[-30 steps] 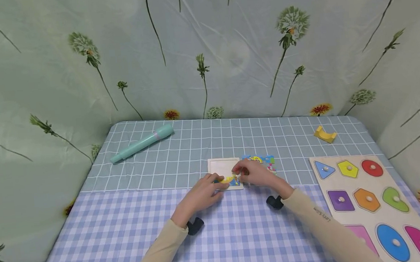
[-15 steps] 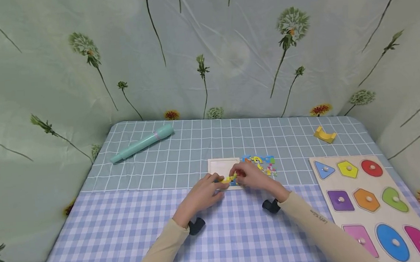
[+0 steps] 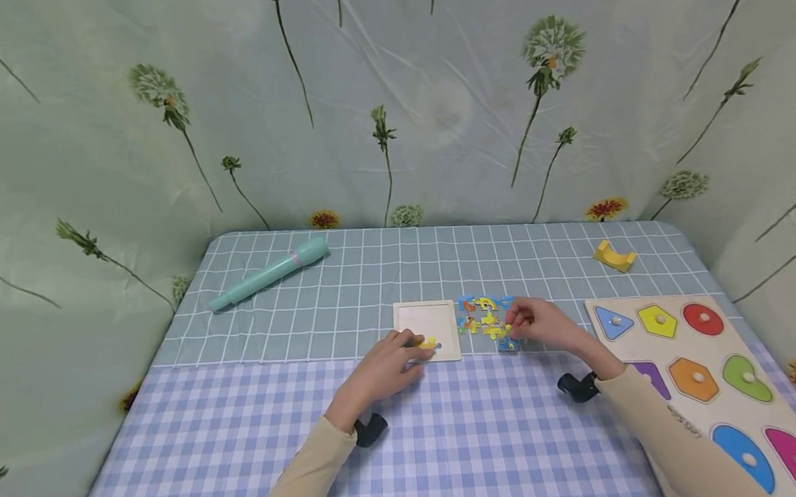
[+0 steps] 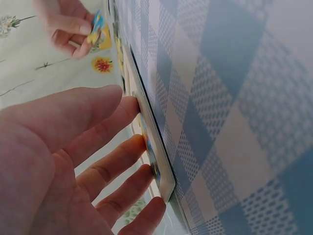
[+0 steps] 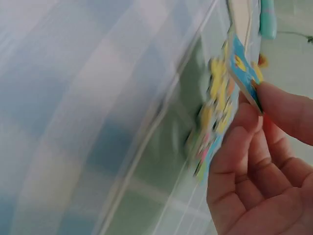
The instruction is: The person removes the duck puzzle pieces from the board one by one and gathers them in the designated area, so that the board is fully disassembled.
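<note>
My right hand (image 3: pixel 543 323) pinches a blue and yellow jigsaw piece (image 5: pixel 246 72) between thumb and fingers. It is tilted, over the right side of several loose jigsaw pieces (image 3: pixel 489 321). To their left lies a shallow square wooden puzzle tray (image 3: pixel 426 314), mostly bare inside. My left hand (image 3: pixel 384 365) lies at the tray's lower left, its fingertips (image 4: pixel 143 143) lined along its near edge. Under and beside these fingers shows a yellow and blue jigsaw piece (image 3: pixel 428 344) inside the tray, partly hidden.
A large wooden shape board (image 3: pixel 651 349) with knobbed coloured shapes lies at the right, partly under my right sleeve. A yellow curved block (image 3: pixel 615 256) sits behind it. Toward the back left is a teal tapered tube (image 3: pixel 270 274). A floral curtain (image 3: pixel 383 62) hangs behind the table.
My right hand has lifted a jigsaw piece from the tray's lower right and carried it right, over the loose pieces. The left hand has stayed in place.
</note>
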Tool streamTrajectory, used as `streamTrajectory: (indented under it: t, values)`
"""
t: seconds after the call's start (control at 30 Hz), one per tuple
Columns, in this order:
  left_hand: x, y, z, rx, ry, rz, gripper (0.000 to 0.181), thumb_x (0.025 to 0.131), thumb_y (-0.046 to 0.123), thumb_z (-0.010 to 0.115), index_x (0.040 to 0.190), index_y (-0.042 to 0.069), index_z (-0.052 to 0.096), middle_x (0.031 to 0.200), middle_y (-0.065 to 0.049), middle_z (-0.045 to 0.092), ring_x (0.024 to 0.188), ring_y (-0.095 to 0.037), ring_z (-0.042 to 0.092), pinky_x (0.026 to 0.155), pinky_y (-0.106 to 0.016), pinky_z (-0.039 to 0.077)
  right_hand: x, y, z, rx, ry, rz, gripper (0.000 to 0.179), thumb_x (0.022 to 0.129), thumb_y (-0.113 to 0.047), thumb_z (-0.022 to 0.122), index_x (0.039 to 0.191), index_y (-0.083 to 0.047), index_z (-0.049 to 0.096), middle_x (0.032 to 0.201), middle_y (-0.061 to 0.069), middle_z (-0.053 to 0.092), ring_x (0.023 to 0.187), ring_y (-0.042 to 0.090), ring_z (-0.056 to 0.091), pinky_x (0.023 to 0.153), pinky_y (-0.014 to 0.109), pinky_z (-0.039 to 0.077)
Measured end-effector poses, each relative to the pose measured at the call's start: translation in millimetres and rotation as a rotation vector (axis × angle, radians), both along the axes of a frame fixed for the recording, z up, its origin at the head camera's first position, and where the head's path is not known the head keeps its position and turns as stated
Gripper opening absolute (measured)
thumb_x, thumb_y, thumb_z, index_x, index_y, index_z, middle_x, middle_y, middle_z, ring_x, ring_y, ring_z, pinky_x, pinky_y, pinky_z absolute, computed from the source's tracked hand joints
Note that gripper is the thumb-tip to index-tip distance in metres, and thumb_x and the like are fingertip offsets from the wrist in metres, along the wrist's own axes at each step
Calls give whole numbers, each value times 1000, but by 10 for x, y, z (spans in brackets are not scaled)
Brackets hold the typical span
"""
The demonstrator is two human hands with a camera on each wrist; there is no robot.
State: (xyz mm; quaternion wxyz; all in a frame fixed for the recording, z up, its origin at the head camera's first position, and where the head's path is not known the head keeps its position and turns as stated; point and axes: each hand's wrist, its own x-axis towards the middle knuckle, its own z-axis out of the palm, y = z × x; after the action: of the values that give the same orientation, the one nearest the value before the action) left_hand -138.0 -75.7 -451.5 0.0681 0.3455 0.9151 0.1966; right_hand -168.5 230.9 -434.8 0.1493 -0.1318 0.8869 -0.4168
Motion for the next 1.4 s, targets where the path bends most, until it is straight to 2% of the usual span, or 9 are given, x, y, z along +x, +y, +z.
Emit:
streamTrajectory:
  t: [0.17,0.43,0.67,0.8,0.93,1.13,1.2,1.27,1.4]
  values:
    - [-2,4,-8,4,-3,6,30,93,19,63,123,13,67,128,-9,56,106,-24,50,88,-42,45,56,93,-43,79,-28,-36,11,80,8,66,88,3,59,76,4,57,71,17,51,63,29,45]
    - [-7,5,-21,17,2,9,29,94,19,63,121,12,68,126,-9,54,110,-26,50,90,-42,44,113,31,-122,207,111,-51,11,78,7,65,83,-1,60,71,2,53,66,16,48,57,27,41]
    - [-8,0,-27,25,-14,10,29,94,17,62,122,12,67,128,-10,53,114,-27,49,93,-43,43,121,-22,-101,326,139,-44,13,77,6,65,80,-4,57,68,1,49,62,15,45,55,27,37]
    - [-8,-14,-29,31,-17,10,30,94,17,62,123,11,67,128,-11,53,114,-28,49,93,-43,43,111,-68,-71,282,175,-25,12,79,5,65,81,-5,58,69,0,50,63,14,45,55,26,37]
    - [-11,-40,-26,45,-32,14,31,94,17,61,125,11,66,129,-11,52,116,-28,48,95,-43,42,79,-188,-52,158,229,41,11,79,8,63,84,-2,60,72,0,54,65,13,47,57,26,41]
    - [-10,-85,-48,55,-21,4,32,95,17,61,127,12,64,132,-11,49,119,-28,47,96,-41,43,24,-530,-73,28,251,150,14,79,11,63,89,2,63,79,4,59,72,13,53,63,26,47]
    - [-2,-96,-62,57,-6,-4,33,96,17,60,128,11,63,132,-12,48,119,-29,47,96,-41,43,15,-663,-79,9,257,184,15,79,11,65,91,2,63,82,6,61,74,14,55,67,30,50]
    - [10,-106,-70,66,3,-11,34,96,17,60,129,11,62,132,-13,48,119,-29,48,96,-41,43,7,-787,-88,5,261,213,16,80,9,66,94,2,63,86,7,63,76,15,56,82,38,47]
    - [35,-134,-72,94,33,-30,34,95,16,60,128,10,63,131,-15,48,120,-30,48,97,-42,42,-2,-987,-102,7,250,244,21,81,10,65,101,4,64,94,10,63,78,17,56,84,42,46]
